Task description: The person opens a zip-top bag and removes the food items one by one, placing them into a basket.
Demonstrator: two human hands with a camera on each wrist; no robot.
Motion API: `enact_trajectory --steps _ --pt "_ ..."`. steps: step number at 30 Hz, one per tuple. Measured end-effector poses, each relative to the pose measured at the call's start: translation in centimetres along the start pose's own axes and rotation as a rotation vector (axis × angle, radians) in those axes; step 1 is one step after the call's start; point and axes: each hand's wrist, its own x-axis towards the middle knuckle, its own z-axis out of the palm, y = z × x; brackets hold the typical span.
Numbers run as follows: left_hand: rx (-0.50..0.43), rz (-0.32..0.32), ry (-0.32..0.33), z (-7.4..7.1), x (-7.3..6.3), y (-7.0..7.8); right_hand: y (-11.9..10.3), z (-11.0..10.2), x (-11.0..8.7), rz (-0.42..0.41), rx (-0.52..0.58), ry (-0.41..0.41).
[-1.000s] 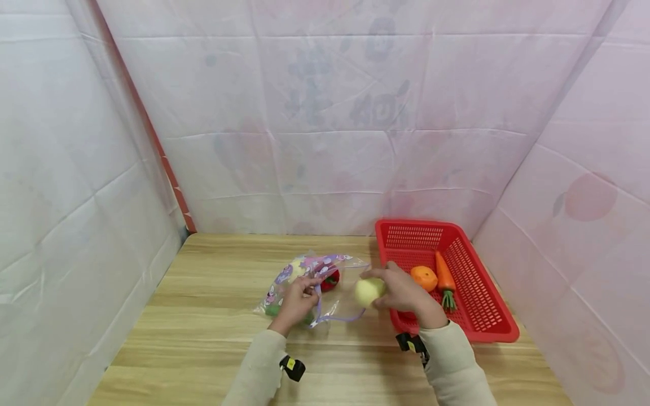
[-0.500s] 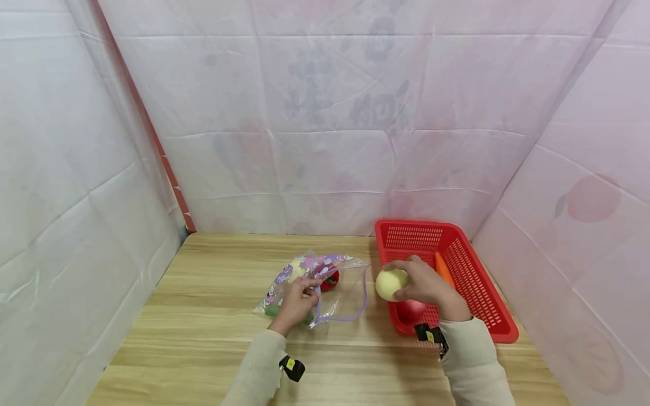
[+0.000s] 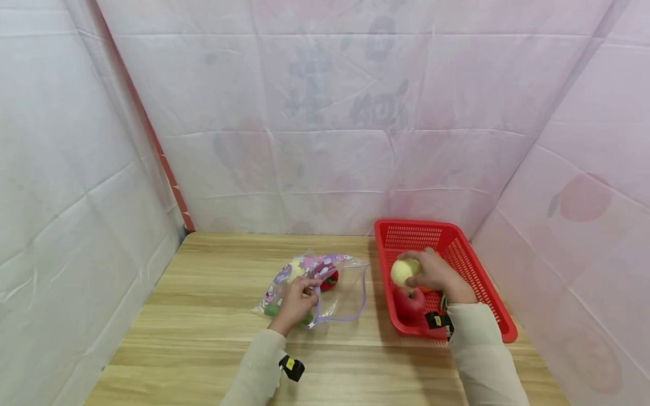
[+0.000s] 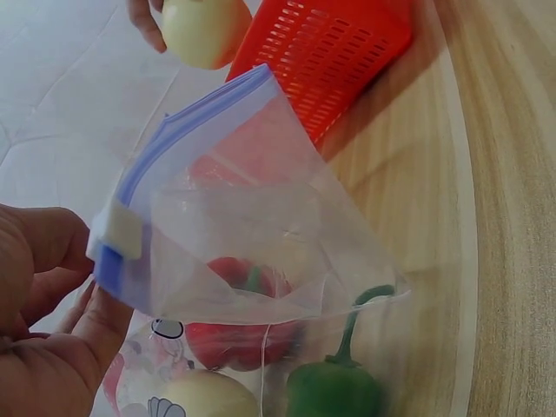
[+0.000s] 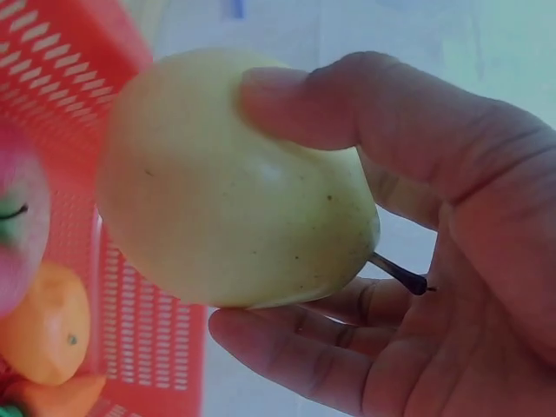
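My left hand (image 3: 297,301) pinches the purple-edged mouth of a clear zip bag (image 3: 349,294), which lies on the table. In the left wrist view the fingers are right at its white slider (image 4: 119,231). Inside the bag show a red bell pepper (image 4: 239,343), a green pepper (image 4: 334,391) and a pale yellow round thing (image 4: 208,395). My right hand (image 3: 437,276) grips a pale yellow pear (image 5: 234,182) over the red basket (image 3: 464,262), thumb on one side and fingers on the other; its dark stem points toward the palm.
In the basket a red apple (image 3: 410,304) lies near the front left corner. The right wrist view also shows an orange fruit (image 5: 48,326) and part of a carrot (image 5: 65,395) there. Pale printed sheets (image 3: 325,169) enclose the wooden table (image 3: 218,265) at the back and sides.
My right hand has carried the pear right and back, away from the bag's mouth to over the basket, uncovering the apple. The left hand keeps its place on the bag.
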Motion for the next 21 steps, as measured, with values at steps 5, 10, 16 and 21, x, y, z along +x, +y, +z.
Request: enact_trajectory --steps 5,10,16,21 --pt "0.004 0.010 0.003 0.1 0.0 -0.1 1.5 0.7 1.1 0.003 -0.016 0.005" --pt "0.010 0.036 0.014 0.2 0.1 -0.4 2.8 1.6 2.6 0.057 -0.024 -0.032" --pt "0.014 0.042 0.025 0.3 0.1 -0.5 4.7 2.4 4.5 0.103 0.021 -0.066" --pt "0.004 0.040 0.022 0.3 0.1 -0.6 6.1 3.7 5.5 0.129 0.049 -0.044"
